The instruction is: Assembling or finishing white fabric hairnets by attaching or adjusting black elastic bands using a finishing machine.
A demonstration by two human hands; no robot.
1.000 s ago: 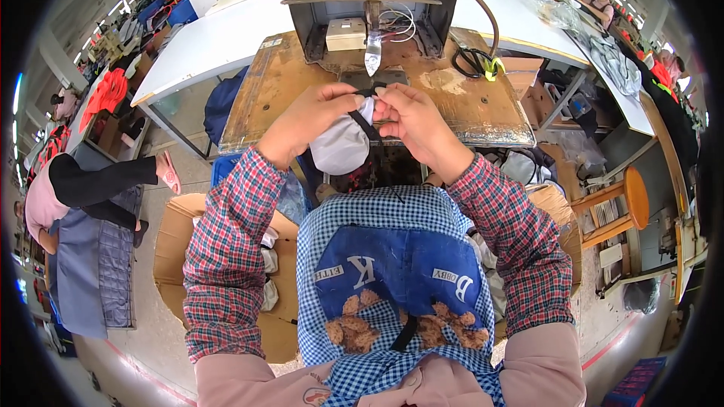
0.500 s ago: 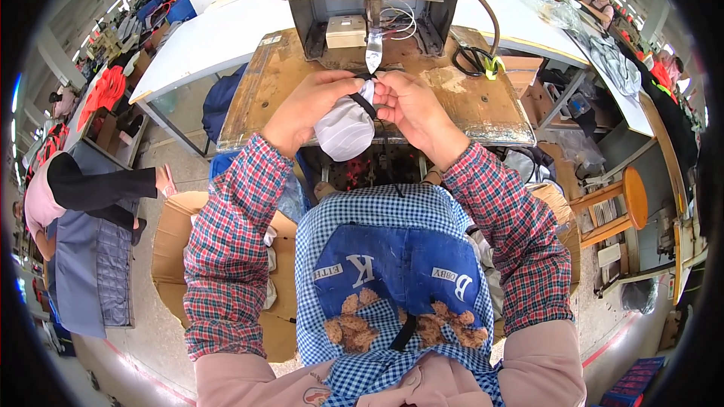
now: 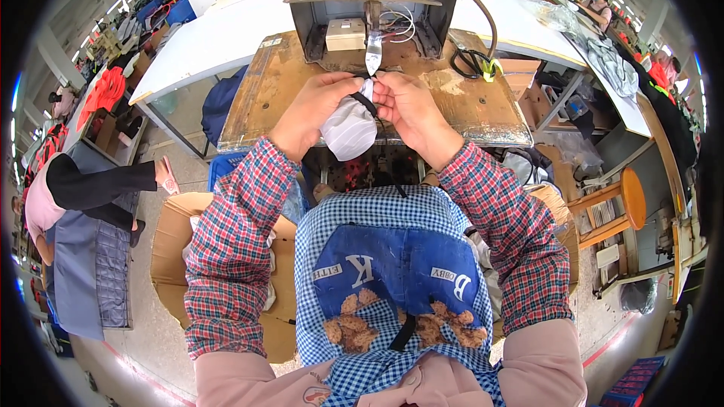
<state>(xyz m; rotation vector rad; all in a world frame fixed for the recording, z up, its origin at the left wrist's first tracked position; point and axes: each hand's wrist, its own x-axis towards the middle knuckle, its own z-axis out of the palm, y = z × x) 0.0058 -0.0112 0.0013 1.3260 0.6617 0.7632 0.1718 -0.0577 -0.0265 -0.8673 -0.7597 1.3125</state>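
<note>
My left hand (image 3: 311, 111) is closed, its thumb and fingers pinching a pale grey striped fabric piece (image 3: 349, 133) with a black strap (image 3: 363, 102). From the other side my right hand (image 3: 411, 108) has its fingertips pressed on the same piece, near its upper end. The fabric bunches and hangs down between the hands over the table's front edge. Just above my fingertips is a pointed metal tip (image 3: 373, 54) fixed to a machine. The upper end of the piece meets this tip, though my fingers partly hide the contact.
The worn wooden table (image 3: 264, 94) lies under my hands. Behind it stand a dark metal housing (image 3: 308, 15) and a beige box (image 3: 345, 35). Black-handled scissors (image 3: 469, 62) lie at right. A cardboard box (image 3: 170, 264) is below left; a stool (image 3: 632, 198) stands right. Another person (image 3: 90, 188) bends at far left.
The fabric's hanging part has shifted slightly right between my hands. Both hands keep their grip at the metal tip, almost in place.
</note>
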